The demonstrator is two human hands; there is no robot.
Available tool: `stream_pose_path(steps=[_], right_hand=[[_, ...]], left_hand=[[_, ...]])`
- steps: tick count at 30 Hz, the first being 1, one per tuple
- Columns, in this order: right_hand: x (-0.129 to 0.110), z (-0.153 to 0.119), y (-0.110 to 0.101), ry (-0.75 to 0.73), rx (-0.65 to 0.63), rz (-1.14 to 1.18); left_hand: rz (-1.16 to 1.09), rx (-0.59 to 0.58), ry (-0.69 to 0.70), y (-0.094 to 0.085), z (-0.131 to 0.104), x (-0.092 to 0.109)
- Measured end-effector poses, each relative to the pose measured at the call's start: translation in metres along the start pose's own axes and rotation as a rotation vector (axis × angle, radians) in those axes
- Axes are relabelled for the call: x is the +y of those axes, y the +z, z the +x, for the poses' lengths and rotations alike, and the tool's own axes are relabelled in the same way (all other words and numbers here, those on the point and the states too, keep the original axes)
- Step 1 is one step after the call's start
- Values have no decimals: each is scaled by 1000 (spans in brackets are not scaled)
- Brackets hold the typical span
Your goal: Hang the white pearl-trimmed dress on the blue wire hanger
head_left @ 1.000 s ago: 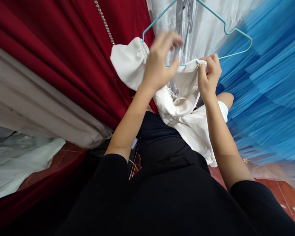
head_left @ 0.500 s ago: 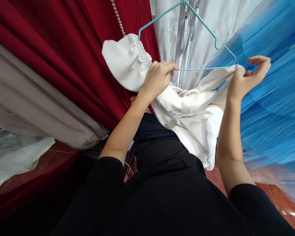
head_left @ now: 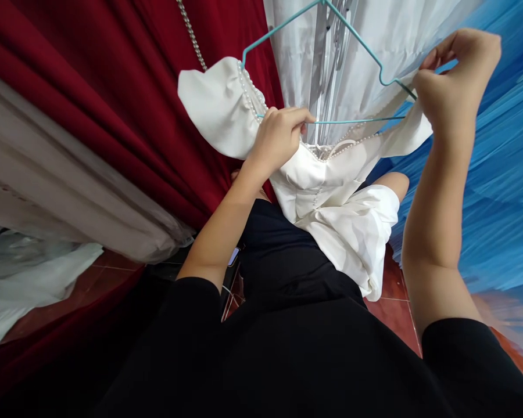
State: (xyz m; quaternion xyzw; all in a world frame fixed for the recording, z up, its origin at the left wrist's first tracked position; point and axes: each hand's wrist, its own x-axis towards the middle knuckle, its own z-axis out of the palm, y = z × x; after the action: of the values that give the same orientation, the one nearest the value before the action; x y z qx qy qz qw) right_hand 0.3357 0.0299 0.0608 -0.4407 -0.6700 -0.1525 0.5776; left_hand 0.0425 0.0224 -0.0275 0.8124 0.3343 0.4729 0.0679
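A white dress (head_left: 305,174) with pearl trim hangs over my lap, its puffed left sleeve (head_left: 213,110) looped over one end of a light blue wire hanger (head_left: 283,27). My left hand (head_left: 281,136) is closed around the hanger's bottom bar beside that sleeve, over the dress's edge. At the hanger's other end, my right hand (head_left: 459,75) pinches the right sleeve (head_left: 412,130) and pulls it up over the corner. That corner of the wire is partly covered by cloth and fingers.
Dark red curtains (head_left: 126,75) hang at the left, with a pale drape (head_left: 70,174) in front. A metal rail (head_left: 326,69) stands before white cloth behind the hanger. Blue tulle (head_left: 505,203) fills the right side. Red floor tiles (head_left: 394,302) show below.
My right hand has moved up and drawn the right sleeve over the hanger's right corner. The bodice now lies flatter; my left hand has stayed nearly in place.
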Motion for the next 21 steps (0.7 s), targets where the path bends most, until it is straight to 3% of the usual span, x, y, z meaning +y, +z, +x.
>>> stream_pose_path(steps=[8,11,17,19,21], right_hand=[[-11,-13,-37,36,-213,1],[-21,-8,-41,72,-263,-80],[-15,-17,-38,147,-565,-274],[-7,-24,-34,162,-568,-268],[-3,-24,-25,136,-479,-221]], left_hand=[[-34,-14,-46,-1,4,4],[-47,7,-28,0,5,3],[15,3,13,-6,6,-8],[46,-11,19,-8,7,-9],[54,-14,17,-8,7,-7]])
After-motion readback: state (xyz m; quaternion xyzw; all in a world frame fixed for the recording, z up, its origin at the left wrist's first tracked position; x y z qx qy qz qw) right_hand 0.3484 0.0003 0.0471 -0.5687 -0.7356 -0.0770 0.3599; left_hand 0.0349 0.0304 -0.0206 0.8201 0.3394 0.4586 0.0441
